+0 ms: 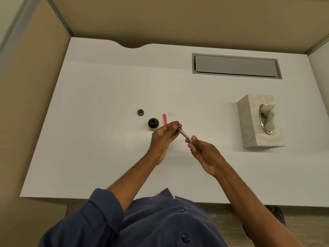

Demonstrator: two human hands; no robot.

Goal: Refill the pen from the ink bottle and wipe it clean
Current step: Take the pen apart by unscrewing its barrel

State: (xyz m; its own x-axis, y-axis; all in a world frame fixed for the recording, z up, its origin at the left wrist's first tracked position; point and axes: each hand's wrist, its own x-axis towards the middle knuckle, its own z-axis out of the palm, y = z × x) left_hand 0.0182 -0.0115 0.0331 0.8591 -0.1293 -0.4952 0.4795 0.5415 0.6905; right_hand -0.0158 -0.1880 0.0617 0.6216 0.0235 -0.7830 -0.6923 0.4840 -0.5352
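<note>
White bench (99, 90) fills the head view, with tan partitions along its left, far and right edges. Above the middle of it I hold the pen (184, 135), a slim purple barrel slanting from far-left to near-right, lifted clear of the surface.

My left hand (164, 139) has thumb and fingers (175, 127) pinched narrow round the pen's far tip, where a bit of pink shows. My right hand (203, 154) grips the near end, its fingers (193, 139) curled close on the barrel.

Just beyond my left knuckles stands the ink bottle (153, 123), dark, round and uncapped. Its lid (140, 112) lies apart from it, a little nearer the far-left corner. The pink pen cap (164, 119) lies flat just to the right of the bottle, beside my left fingertips.

Toward the right edge sits a pale tissue box (256, 125), well apart from my hands, with a tissue poking from its metal-rimmed oval opening. A grey hatch (236, 65) is set into the bench near the far-right corner. At the near edge my blue sleeve (103, 209) is rolled up on the left arm.
</note>
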